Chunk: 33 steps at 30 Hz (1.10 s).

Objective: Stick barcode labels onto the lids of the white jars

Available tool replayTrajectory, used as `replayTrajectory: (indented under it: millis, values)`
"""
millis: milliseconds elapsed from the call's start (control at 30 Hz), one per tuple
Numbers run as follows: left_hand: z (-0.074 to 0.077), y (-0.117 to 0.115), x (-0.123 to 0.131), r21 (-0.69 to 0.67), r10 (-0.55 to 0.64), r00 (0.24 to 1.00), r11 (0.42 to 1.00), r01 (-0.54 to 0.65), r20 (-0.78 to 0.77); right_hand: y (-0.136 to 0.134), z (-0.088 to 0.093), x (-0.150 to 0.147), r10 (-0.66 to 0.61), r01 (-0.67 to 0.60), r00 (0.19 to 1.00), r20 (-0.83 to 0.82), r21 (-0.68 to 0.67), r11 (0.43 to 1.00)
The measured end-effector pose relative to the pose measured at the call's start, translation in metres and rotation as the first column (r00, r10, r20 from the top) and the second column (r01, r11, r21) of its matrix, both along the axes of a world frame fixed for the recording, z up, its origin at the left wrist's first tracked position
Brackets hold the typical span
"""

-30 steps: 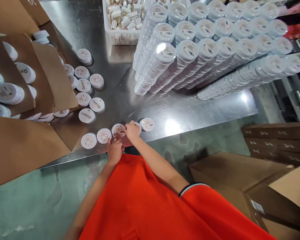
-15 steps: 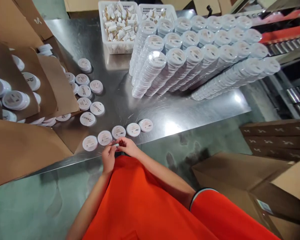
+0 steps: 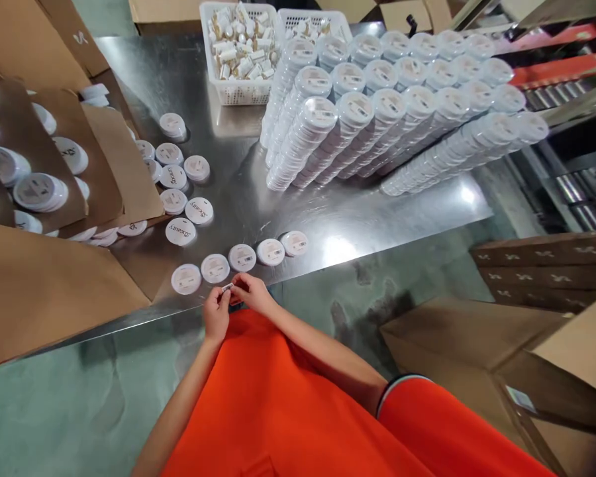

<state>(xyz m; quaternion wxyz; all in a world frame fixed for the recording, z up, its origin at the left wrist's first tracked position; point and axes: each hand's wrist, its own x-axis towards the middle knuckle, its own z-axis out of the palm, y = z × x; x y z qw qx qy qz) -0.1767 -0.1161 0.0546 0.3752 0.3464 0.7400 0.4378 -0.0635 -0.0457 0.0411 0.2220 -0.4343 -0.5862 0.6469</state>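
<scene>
Both hands pinch, fingertips drawn close together with next to no gap: left hand and right hand meet at a small white strip, label-like, print too small to read. It sits just on the wearer's side of the row of white round containers — probably held by its ends so both thumbs can work it. Five containers in the row, labelled faces up, side by side along the table edge, likely for easy reach and so the print shows. Beyond the row's left end: loose round containers, some with "beauty" lettering; left of it, a divided cardboard box with more. Beyond the row to the right: tall container stacks, packed tight, presumably to save room. Straight beyond it — perforated white basket of small white-and-gold pieces.
</scene>
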Motion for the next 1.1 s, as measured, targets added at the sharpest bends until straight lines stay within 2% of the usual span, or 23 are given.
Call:
replayTrajectory:
  millis: [133,233,300,433,533,600,733,933,1100]
  values:
    - [-0.010,-0.005,-0.005,-0.060,0.008,0.996,0.998,-0.013,-0.090,-0.004,-0.006,-0.007,-0.044,0.022,0.990,0.135,0.163,0.986]
    - [-0.018,-0.012,-0.012,-0.128,-0.012,0.956,0.991,-0.026,-0.292,0.003,-0.012,-0.013,-0.104,0.053,0.971,0.217,0.225,0.973]
    - [-0.023,-0.016,-0.017,-0.140,-0.050,0.920,0.990,-0.005,-0.390,0.014,-0.016,-0.018,-0.151,0.073,0.932,0.329,0.237,0.969]
    - [-0.034,-0.013,-0.029,-0.097,-0.177,0.897,0.984,0.150,-0.406,0.036,-0.023,-0.034,-0.146,0.028,0.839,0.524,0.226,0.974]
    - [-0.043,-0.004,-0.035,-0.131,-0.319,0.829,0.947,0.292,-0.459,0.042,-0.025,-0.049,-0.097,-0.037,0.766,0.635,0.194,0.980]
    - [-0.046,0.000,-0.038,-0.172,-0.383,0.788,0.923,0.343,-0.483,0.042,-0.025,-0.056,-0.074,-0.066,0.718,0.692,0.174,0.983]
    - [-0.044,0.002,-0.040,-0.223,-0.423,0.759,0.906,0.359,-0.496,0.040,-0.024,-0.063,-0.063,-0.080,0.692,0.719,0.163,0.983]
    - [-0.033,0.002,-0.039,-0.374,-0.547,0.582,0.837,0.400,-0.601,0.038,-0.017,-0.067,-0.049,-0.130,0.617,0.785,0.163,0.978]
    - [-0.034,0.004,-0.040,-0.392,-0.557,0.561,0.830,0.397,-0.612,0.036,-0.018,-0.068,-0.059,-0.149,0.596,0.801,0.182,0.972]
